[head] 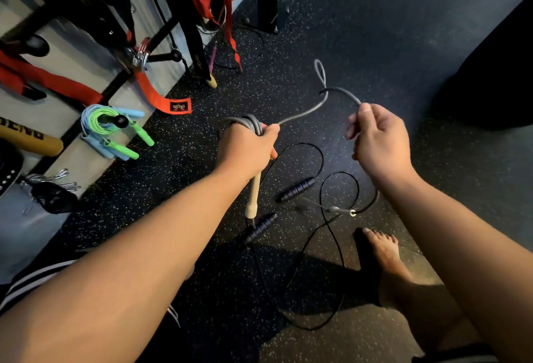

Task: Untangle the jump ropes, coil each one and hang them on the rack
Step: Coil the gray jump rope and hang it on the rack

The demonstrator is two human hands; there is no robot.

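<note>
Left hand [248,146] clenched on the coils, right hand [377,137] pinching the slack.

From the head view: the grey rope [305,111] runs between both hands, with a small twisted loop [320,74] at its far bend. A hard pull would likely cinch that loop into a kink (easing the twist out looks safer). The wooden handle [254,195] dangles below the left fist and could snag the black rope [302,160] lying on the floor [375,31]. Both arms reach forward, hands level, with the rack [161,57] off to the left.
</note>
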